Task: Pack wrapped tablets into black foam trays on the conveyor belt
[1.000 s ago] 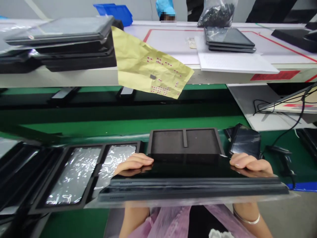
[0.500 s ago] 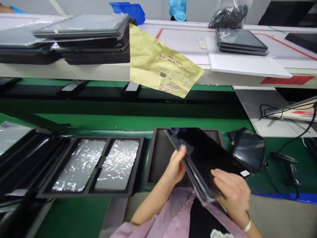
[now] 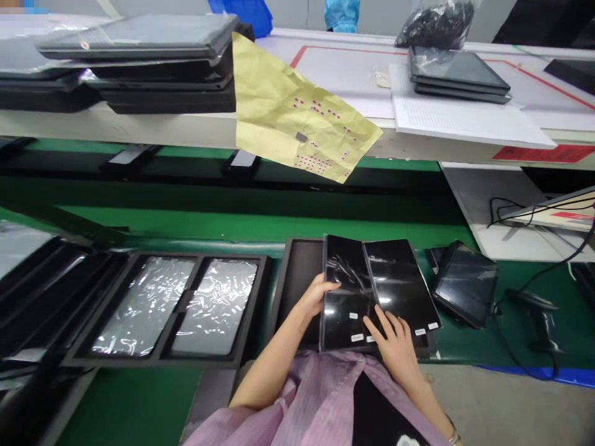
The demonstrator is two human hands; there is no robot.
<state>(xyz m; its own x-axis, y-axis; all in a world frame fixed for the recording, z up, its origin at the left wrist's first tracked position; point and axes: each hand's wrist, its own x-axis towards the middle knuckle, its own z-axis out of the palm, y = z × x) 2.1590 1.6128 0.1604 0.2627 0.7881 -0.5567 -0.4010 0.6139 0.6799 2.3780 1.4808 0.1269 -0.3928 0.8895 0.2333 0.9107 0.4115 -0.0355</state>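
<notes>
Two glossy black tablet panels lie side by side over a dark foam tray, each with small white labels near its lower edge. My left hand grips the outer edge of the left panel, its thumb on the glass. My right hand presses spread fingers onto the lower part of the right panel, close to where the two panels meet. The panels hide most of the tray's floor. Nothing shows of their undersides.
To the left sits a black tray holding plastic-wrapped panels. A dark tablet lies on the green belt to the right, near a black barcode scanner. Above, a shelf carries black tablet stacks and a yellow sheet with red dots.
The black stack, first held level and then tilted between my hands, now lies spread into two panels side by side over the tray. Both hands have moved closer together.
</notes>
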